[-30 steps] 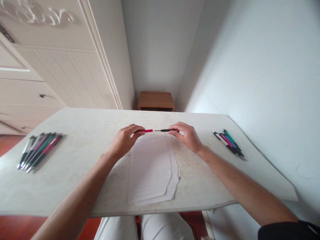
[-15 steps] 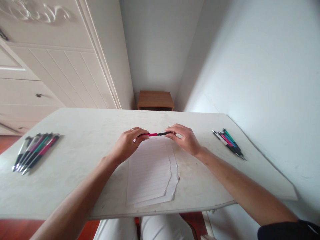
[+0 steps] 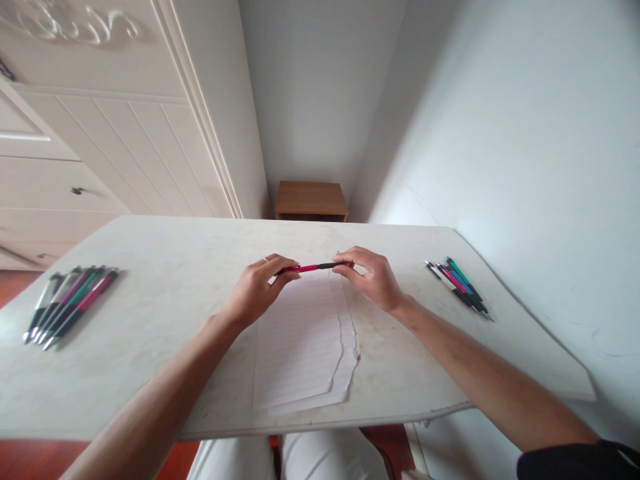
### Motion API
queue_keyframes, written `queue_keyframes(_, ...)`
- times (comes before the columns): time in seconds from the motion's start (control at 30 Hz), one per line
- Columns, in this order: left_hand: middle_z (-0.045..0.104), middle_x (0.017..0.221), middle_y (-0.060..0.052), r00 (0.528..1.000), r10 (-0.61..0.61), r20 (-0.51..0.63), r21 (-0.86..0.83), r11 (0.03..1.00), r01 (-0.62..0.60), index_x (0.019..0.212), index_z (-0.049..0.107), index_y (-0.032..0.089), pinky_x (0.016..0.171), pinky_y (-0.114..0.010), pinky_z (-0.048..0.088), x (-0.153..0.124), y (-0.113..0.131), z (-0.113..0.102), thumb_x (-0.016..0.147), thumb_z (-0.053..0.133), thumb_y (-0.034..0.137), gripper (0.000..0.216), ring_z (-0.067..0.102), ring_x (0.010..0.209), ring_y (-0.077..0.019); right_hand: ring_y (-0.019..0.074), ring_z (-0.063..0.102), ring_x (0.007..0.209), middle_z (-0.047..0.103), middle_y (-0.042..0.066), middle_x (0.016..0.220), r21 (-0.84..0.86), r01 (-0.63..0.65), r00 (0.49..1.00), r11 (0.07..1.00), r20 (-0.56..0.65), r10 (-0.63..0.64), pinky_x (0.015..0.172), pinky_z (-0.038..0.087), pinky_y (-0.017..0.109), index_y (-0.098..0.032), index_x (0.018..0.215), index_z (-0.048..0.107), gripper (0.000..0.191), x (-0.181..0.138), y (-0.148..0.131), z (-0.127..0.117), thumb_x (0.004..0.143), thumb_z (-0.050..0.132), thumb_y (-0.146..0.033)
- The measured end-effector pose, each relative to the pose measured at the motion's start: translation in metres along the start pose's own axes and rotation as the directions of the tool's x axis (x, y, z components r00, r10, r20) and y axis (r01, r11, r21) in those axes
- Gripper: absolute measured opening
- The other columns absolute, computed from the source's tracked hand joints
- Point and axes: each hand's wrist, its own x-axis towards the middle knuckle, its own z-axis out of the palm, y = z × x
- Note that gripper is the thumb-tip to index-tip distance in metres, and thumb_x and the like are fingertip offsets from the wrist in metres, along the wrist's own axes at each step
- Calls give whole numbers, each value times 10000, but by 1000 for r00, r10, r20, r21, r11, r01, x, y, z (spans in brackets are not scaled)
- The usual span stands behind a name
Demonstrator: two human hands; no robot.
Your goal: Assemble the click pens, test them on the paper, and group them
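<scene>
A pink and black pen (image 3: 310, 268) is held level over the far end of the paper, one end in each hand. My left hand (image 3: 263, 285) pinches its pink end, and my right hand (image 3: 369, 275) pinches the black grip end; the fingers hide both ends. Beneath lie torn-edged lined sheets (image 3: 297, 353), flat on the white table (image 3: 165, 267). On the left, several pens (image 3: 73, 303) with coloured barrels and black grips lie side by side. A looser bunch of pens (image 3: 460, 285) rests at the right.
A white cabinet (image 3: 120, 153) with drawers stands beyond the table at left. Behind the far edge is a small wooden stand (image 3: 311, 199). The pale wall (image 3: 530, 153) runs close along the right side. My legs (image 3: 330, 453) are under the near edge.
The pen has tilted slightly, its right end rising a little, and my right hand has shifted slightly to the right. Both hands still hold it; the other pens and the sheets stay put.
</scene>
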Motion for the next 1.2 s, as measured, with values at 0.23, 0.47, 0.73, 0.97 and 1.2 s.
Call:
queue_keyframes(0.23, 721, 918, -33, 999, 18, -35, -6, 1000, -19, 942, 687, 201, 795, -268, 500, 0, 4, 0, 917, 600, 283, 122, 662, 839, -161, 177, 661, 763, 710, 52, 840, -9, 44, 999, 999, 3, -44, 701, 520, 294, -211, 937, 716, 107, 0, -1, -1, 891, 658, -288)
queue_keyframes(0.47, 719, 913, -38, 995, 69, -66, -7, 998, -69, 936, 685, 200, 801, -275, 505, -1, 4, 0, 922, 588, 252, 111, 663, 845, -164, 181, 677, 831, 721, 62, 898, -14, 79, 995, 997, 65, -77, 763, 532, 303, -219, 938, 725, 121, 0, 0, -3, 918, 618, -273)
queue_keyframes(0.73, 712, 867, -24, 995, 7, -98, -6, 1000, -8, 898, 681, 208, 759, -269, 504, -1, 5, 2, 903, 616, 286, 102, 650, 791, -156, 156, 640, 700, 681, 38, 785, 64, -106, 994, 992, 37, 104, 661, 504, 276, -197, 898, 700, 161, -3, -5, 5, 908, 622, -338)
queue_keyframes(0.97, 707, 870, -33, 992, 51, -116, -7, 999, -52, 888, 675, 210, 788, -283, 516, -2, 4, 3, 910, 605, 271, 94, 655, 820, -163, 140, 618, 655, 658, 13, 722, 78, -140, 985, 987, 111, 131, 665, 488, 262, -194, 886, 687, 209, -1, -7, 3, 933, 575, -365)
queue_keyframes(1.2, 698, 869, -36, 991, 72, -114, -18, 997, -75, 881, 670, 204, 795, -280, 516, -2, 6, 3, 920, 584, 236, 100, 650, 824, -158, 145, 608, 678, 651, 21, 723, 15, -78, 989, 997, 125, 75, 675, 463, 263, -190, 878, 683, 232, 1, -7, 0, 954, 544, -359)
